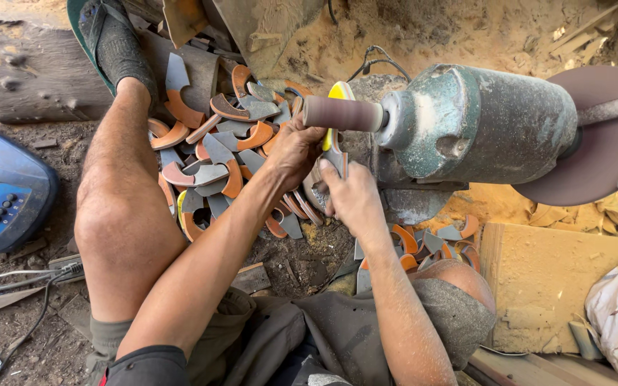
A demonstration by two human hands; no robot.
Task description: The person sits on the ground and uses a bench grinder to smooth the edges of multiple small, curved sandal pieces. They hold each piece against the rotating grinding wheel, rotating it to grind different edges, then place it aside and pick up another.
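matt abrasive sanding drum [341, 114], worn painted metal motor [488, 125], dull steel blades with orange handles [212, 154], dusty earth floor [302, 264].

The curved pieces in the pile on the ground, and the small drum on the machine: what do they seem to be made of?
The curved pieces look like dull grey metal blades with orange-brown handles, perhaps wood or plastic. The drum seems wrapped in reddish-brown abrasive paper, judging by its matt, grainy surface.

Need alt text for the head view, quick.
Both hands, left hand and right hand, press a yellow-handled blade piece against the sanding drum of a green motor. A pile of orange-handled blades lies beyond, on dusty ground.
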